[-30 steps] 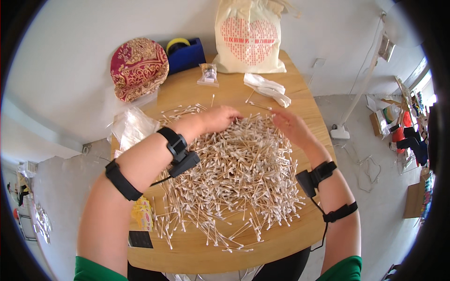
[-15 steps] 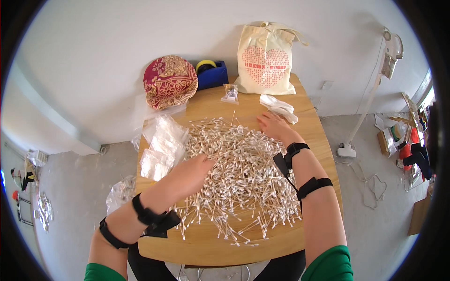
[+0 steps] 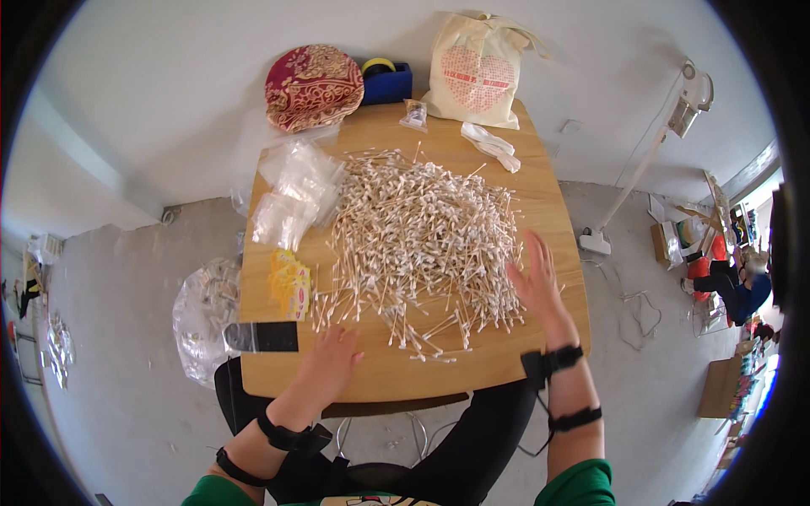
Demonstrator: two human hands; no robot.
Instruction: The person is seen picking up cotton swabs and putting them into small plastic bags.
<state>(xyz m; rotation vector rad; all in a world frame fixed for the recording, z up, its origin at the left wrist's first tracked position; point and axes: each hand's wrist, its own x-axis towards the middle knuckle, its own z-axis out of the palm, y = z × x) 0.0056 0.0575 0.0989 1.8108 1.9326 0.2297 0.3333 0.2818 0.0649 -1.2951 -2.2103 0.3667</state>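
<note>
A large heap of cotton swabs (image 3: 422, 228) with white tips and pale sticks spreads over the middle of the wooden table (image 3: 380, 384). My left hand (image 3: 331, 358) is at the near left of the heap, just above the table, fingers apart and nothing visible in it. Beside the heap's right edge is my right hand (image 3: 540, 282), its fingers stretched out and holding nothing. Left of the heap lie clear plastic bags (image 3: 291, 202) in a loose stack. Yellow printed slips (image 3: 289, 284) rest below them, close to a black flat piece (image 3: 277, 336) near my left hand.
At the back stand a red and gold patterned cloth item (image 3: 314, 88), a blue tape dispenser (image 3: 388, 87) and a cream tote bag (image 3: 474, 76). A small clear packet (image 3: 414, 115) and white gloves (image 3: 491, 147) lie before them. A filled plastic bag (image 3: 207, 320) sits left on the floor.
My left hand has left the swabs and come back toward the near table edge. My right hand has moved from the far right of the heap nearer along its side. The view has shifted.
</note>
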